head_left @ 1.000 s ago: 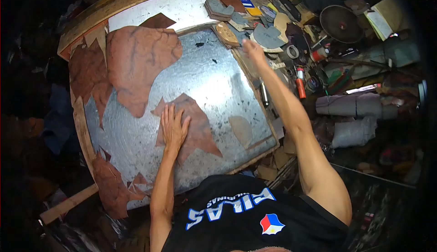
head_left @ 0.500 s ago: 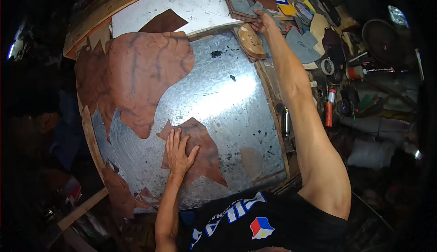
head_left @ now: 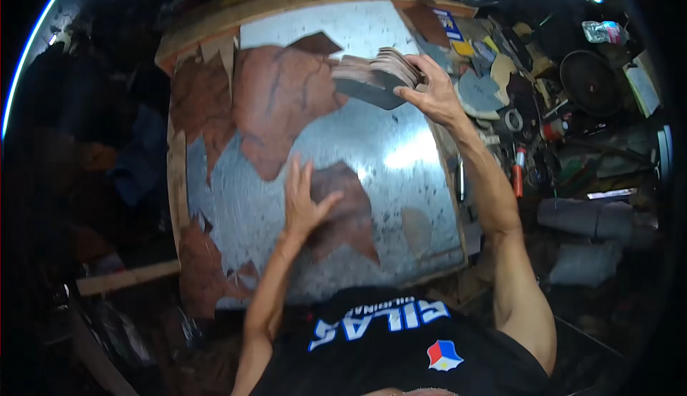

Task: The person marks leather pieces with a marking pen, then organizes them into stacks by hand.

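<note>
Stack of cut pieces (head_left: 376, 75) sits in the right hand (head_left: 436, 95), grip clamped on its near end, held in the air above the far part of the metal-sheet counter (head_left: 401, 153). The stack looks like thin flat grey-and-tan cutouts, fanned slightly at the edge (material not certain, blur is heavy). Left hand (head_left: 304, 199) lies flat, fingers spread, pressing the small brown leather piece (head_left: 347, 210) down on the sheet; no closed grip there, just palm contact. Large brown hide (head_left: 275, 103) lies beyond it, touching the sheet's far-left area, with more scraps (head_left: 204, 274) along the left edge. Clutter of tools and patterns (head_left: 501, 88) fills the right side, off the sheet.

Progress, as a judgement: leather is laid out and pinned, stack is picked up. Nothing from the stack is placed on the small piece yet, and no marking or cutting shows on it.
</note>
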A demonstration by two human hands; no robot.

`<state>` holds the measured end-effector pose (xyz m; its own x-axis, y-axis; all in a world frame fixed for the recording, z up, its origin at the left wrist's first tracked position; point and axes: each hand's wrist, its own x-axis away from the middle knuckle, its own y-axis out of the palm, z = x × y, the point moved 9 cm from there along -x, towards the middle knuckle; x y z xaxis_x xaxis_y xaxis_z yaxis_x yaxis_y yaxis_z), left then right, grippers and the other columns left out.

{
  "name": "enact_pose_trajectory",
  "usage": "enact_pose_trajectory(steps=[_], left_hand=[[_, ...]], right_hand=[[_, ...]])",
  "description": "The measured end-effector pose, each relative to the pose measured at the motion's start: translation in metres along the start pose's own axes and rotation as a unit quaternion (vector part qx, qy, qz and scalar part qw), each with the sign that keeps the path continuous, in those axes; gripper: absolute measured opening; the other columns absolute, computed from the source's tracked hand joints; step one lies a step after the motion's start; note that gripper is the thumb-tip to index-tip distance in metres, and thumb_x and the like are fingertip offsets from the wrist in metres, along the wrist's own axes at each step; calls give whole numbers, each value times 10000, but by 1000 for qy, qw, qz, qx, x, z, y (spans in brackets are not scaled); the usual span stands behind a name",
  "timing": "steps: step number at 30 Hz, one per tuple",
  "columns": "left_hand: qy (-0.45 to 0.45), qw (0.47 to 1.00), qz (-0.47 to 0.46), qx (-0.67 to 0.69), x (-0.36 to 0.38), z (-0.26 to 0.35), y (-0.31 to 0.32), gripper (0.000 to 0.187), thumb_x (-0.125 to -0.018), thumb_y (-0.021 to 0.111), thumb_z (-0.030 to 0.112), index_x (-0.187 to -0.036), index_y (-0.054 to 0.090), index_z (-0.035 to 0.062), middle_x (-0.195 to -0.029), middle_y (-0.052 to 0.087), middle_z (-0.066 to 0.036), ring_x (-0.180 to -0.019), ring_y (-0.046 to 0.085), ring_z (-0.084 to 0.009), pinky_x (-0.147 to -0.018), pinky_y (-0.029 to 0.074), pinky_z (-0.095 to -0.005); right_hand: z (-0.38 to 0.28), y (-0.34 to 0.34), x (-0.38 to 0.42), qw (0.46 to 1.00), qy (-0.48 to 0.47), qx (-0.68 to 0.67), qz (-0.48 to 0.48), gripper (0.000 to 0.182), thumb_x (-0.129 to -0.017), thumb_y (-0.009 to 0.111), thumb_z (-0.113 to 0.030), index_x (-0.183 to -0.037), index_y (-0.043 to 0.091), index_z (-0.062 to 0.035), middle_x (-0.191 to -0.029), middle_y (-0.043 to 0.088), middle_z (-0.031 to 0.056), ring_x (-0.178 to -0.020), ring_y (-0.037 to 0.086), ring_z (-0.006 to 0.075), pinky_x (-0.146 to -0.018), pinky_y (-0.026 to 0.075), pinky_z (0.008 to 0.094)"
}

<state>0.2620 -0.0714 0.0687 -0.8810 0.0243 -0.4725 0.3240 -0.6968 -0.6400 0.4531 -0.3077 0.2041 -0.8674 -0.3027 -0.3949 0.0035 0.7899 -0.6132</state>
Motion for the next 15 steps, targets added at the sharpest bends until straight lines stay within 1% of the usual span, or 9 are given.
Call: enact_pose_trajectory(steps=[2, 5, 7, 8, 9, 11, 12, 13, 15], left_hand=[[94, 993, 36, -68, -44, 52, -63, 990, -664, 806, 496, -1399, 368, -1, -1493, 266, -289, -1369, 275, -478, -1105, 262, -527], [131, 987, -38, -79, -55, 77, -86, 978, -660, 812, 498, -1385, 385, 1, -1465, 322, -280, -1366, 296, -452, -1107, 259, -526], [114, 985, -123, -24, -39, 79, -72, 923, -666, 821, 467, -1357, 417, 8, -1420, 395, -256, -1350, 341, -402, -1098, 266, -524], [146, 980, -129, 44, -35, 93, -78, 789, -682, 824, 447, -1261, 520, 4, -1270, 551, -219, -1227, 495, -374, -1024, 373, -492], [156, 977, -138, 49, -25, 97, -78, 789, -682, 824, 447, -1261, 520, 4, -1270, 551, -219, -1227, 495, -374, -1024, 373, -492], [-28, 962, -148, 229, -2, 68, -69, 661, -697, 821, 436, -1142, 601, 0, -1096, 645, -178, -1047, 614, -355, -905, 477, -425], [-36, 957, -128, 259, 9, 66, -71, 594, -783, 755, 462, -1098, 628, -25, -1002, 681, -148, -939, 658, -294, -816, 517, -356], [-30, 955, -136, 261, 22, 59, -61, 594, -783, 755, 462, -1098, 628, -25, -1002, 681, -148, -939, 658, -294, -816, 517, -356], [-158, 871, -177, 431, 55, 27, -38, 629, -883, 630, 512, -1163, 596, -50, -1073, 661, -140, -960, 643, -224, -831, 511, -332]], right_hand=[[-72, 21, 39, 987, -98, 26, -125, 548, -704, 749, -155, -1172, 558, 55, -1059, 591, 155, -995, 594, 303, -871, 482, 355], [-141, 44, 81, 958, -201, 14, -204, 563, -694, 733, -141, -1185, 544, 59, -1039, 577, 158, -964, 588, 301, -855, 488, 365], [-172, 56, 99, 945, -227, 12, -234, 572, -692, 723, -151, -1195, 542, 55, -1008, 575, 154, -941, 584, 299, -847, 488, 368], [-186, 61, 105, 946, -194, -8, -259, 571, -694, 711, -166, -1196, 546, 51, -982, 571, 155, -928, 580, 295, -853, 486, 369], [-194, 68, 111, 945, -177, 7, -275, 585, -693, 703, -201, -1200, 551, 49, -994, 583, 166, -952, 584, 303, -870, 487, 379], [-202, 79, 120, 944, -144, 54, -291, 607, -697, 694, -229, -1218, 552, 49, -1044, 607, 194, -987, 596, 320, -881, 490, 388], [-200, 87, 123, 946, -106, 47, -304, 616, -731, 683, -259, -1245, 544, 51, -1112, 622, 224, -1014, 608, 343, -884, 497, 403], [-201, 89, 125, 955, -97, 10, -279, 640, -789, 696, -340, -1264, 531, 55, -1141, 626, 240, -1010, 621, 346, -876, 505, 402], [-198, 88, 133, 973, -5, -63, -223, 712, -814, 703, -450, -1281, 519, 55, -1113, 644, 222, -972, 636, 308, -860, 512, 383]])
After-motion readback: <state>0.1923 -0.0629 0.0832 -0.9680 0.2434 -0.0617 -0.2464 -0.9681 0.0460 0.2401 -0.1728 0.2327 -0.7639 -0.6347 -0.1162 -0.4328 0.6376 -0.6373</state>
